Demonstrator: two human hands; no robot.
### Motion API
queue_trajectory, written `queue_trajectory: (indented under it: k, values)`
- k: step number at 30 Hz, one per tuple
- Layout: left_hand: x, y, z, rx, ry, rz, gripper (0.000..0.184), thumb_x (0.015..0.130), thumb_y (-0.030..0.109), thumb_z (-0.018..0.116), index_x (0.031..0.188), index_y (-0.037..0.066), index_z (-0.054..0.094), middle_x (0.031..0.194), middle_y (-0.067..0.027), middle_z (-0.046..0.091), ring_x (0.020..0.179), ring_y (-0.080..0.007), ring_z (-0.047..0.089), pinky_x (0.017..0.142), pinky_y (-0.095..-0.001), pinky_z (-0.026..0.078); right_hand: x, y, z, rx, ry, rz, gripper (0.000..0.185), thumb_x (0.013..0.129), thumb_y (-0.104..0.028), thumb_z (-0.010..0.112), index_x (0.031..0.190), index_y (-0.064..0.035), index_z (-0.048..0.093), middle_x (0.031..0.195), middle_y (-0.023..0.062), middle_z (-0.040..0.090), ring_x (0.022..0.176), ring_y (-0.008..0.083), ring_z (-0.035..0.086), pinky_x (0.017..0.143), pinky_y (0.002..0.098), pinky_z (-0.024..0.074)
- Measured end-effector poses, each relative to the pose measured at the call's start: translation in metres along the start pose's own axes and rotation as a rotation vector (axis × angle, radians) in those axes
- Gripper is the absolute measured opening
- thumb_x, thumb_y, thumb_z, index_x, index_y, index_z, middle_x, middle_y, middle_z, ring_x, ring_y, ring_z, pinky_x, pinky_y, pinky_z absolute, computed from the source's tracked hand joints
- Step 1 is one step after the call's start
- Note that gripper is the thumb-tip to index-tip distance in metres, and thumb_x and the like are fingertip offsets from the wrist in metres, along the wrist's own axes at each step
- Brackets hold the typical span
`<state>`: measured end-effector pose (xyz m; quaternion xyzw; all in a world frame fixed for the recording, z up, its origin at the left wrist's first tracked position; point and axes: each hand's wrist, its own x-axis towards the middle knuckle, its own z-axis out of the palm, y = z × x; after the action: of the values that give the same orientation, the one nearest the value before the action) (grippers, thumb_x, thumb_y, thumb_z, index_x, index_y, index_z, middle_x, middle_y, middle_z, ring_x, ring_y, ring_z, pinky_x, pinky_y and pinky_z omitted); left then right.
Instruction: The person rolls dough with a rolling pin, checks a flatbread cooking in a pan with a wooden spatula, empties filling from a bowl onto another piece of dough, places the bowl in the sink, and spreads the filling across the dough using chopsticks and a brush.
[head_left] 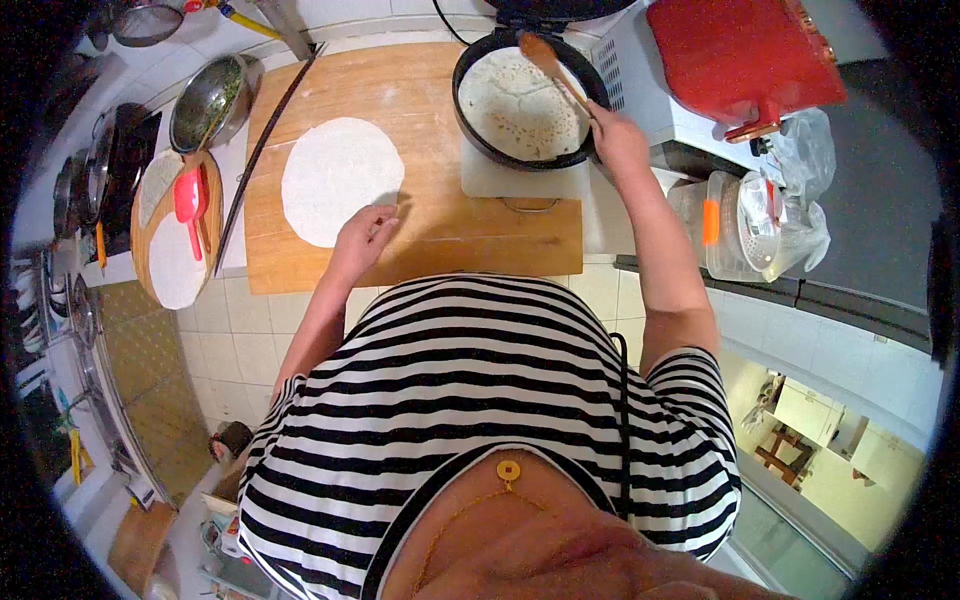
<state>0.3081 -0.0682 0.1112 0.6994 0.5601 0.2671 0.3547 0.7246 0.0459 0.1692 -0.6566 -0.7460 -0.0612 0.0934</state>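
My right hand is wrapped round the handle of a wooden spatula. The spatula reaches over a round black electric pan, its broad end near the far rim. Inside the pan lies a pale flatbread with brown spots and a crease across its middle. My left hand hovers at or rests on the near right edge of a thin round dough sheet; I cannot tell whether it touches. Its fingers are loosely bent, apart from the thumb, with nothing visible in them. The sheet lies flat on a wooden board.
Left of the board are a long dark rod, a metal bowl with greens, and a round wooden board bearing flatbreads and a red scoop. At the right are a red bag-like item and plastic containers.
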Motion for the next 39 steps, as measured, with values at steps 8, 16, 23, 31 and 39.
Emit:
queue_trajectory:
  k: [8,16,23,31,39]
  values:
    - [0.0,-0.001,0.008,-0.026,-0.001,0.022,0.026,0.087,0.021,0.06,0.105,0.002,0.062,0.098,-0.0166,0.063,0.083,-0.0285,0.062,0.071,-0.0334,0.051,-0.001,-0.039,0.036,0.782,-0.207,0.375,0.033,0.087,-0.026,0.057,0.118,-0.0146,0.061,0.083,0.0115,0.062,0.073,0.0215,0.058,0.068,0.0318,0.047]
    - [0.001,-0.008,0.01,-0.018,0.004,0.079,0.027,0.088,0.022,0.059,0.105,0.002,0.061,0.097,-0.0168,0.063,0.084,-0.0279,0.062,0.07,-0.034,0.05,-0.004,-0.036,0.041,0.559,-0.119,0.247,0.032,0.086,-0.028,0.054,0.114,-0.0161,0.062,0.1,0.0169,0.065,0.091,0.0336,0.063,0.08,0.04,0.0489]
    - [-0.007,-0.017,0.012,-0.061,-0.002,0.037,0.026,0.087,0.022,0.059,0.105,0.002,0.061,0.097,-0.0169,0.062,0.084,-0.028,0.061,0.07,-0.0338,0.05,-0.053,-0.057,0.037,0.658,-0.166,0.197,0.031,0.088,-0.03,0.056,0.113,-0.0139,0.061,0.095,0.0146,0.066,0.088,0.032,0.064,0.076,0.038,0.0499]
    - [0.001,-0.006,0.014,-0.015,-0.037,-0.002,0.025,0.087,0.019,0.059,0.108,0.005,0.061,0.099,-0.0121,0.064,0.086,-0.0223,0.061,0.076,-0.0315,0.048,-0.084,-0.047,0.02,0.647,-0.182,0.198,0.03,0.09,-0.029,0.054,0.115,-0.0146,0.06,0.099,0.0132,0.066,0.089,0.0323,0.063,0.076,0.0407,0.0497]
    - [0.002,-0.01,0.013,0.03,0.025,0.128,0.025,0.086,0.02,0.06,0.106,0.004,0.062,0.097,-0.0162,0.063,0.085,-0.0256,0.062,0.071,-0.0327,0.05,-0.093,-0.046,0.007,0.691,-0.162,0.267,0.03,0.089,-0.027,0.057,0.115,-0.0145,0.062,0.096,0.0131,0.067,0.083,0.0237,0.065,0.075,0.0319,0.0489]
